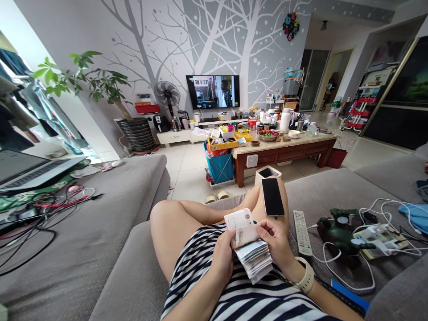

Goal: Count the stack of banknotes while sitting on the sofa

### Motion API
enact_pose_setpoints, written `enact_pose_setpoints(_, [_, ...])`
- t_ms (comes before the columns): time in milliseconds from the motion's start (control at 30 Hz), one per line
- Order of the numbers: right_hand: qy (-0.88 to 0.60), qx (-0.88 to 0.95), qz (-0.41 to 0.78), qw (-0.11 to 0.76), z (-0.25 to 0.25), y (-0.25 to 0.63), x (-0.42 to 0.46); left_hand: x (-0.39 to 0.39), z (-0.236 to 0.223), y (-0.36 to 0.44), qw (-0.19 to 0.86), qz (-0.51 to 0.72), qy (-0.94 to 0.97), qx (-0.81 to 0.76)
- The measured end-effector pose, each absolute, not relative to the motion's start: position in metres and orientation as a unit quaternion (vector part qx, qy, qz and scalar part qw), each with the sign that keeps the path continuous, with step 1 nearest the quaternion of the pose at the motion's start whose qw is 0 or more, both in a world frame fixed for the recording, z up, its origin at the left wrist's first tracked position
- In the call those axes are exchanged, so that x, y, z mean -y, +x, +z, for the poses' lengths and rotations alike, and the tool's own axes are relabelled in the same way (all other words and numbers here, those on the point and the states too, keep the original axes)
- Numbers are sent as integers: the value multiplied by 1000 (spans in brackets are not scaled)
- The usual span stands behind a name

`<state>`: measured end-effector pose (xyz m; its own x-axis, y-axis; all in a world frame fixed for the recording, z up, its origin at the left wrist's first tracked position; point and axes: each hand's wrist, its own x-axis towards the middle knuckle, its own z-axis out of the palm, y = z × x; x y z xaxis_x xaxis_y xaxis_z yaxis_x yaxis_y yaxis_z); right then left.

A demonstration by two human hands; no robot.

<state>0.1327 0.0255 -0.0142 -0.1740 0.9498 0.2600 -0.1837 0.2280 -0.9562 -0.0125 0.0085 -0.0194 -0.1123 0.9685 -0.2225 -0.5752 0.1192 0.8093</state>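
Observation:
A thick stack of printed paper slips (256, 263) is held over my striped lap. Its upper sheets are whitish-pink with small print and a round emblem, folded upward; what kind of paper they are I cannot make out. My left hand (223, 255) is closed on the stack's left side, thumb on top. The thumb and fingers of my right hand (277, 244) pinch the upper sheets at their right edge, and its wrist wears a pale-strapped watch (306, 274). A black-screened phone (272, 197) rests on my right leg, just beyond the right hand.
To my right on the grey sofa lie a remote control (302, 232), a dark green device (344, 232), and a power strip (384, 240) with white cables. Tangled cables (43, 209) and a laptop (36, 168) are at left. Ahead stands a cluttered coffee table (284, 151).

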Motion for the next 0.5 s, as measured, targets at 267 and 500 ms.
enact_pose_setpoints(267, [-330, 574, 514, 546, -15, 134, -24, -8, -21, -12, 635, 622, 232, -395])
enact_pose_setpoints(500, [-317, 568, 527, 547, -17, 134, -23, -5, -17, -12, 644, 619, 222, -391])
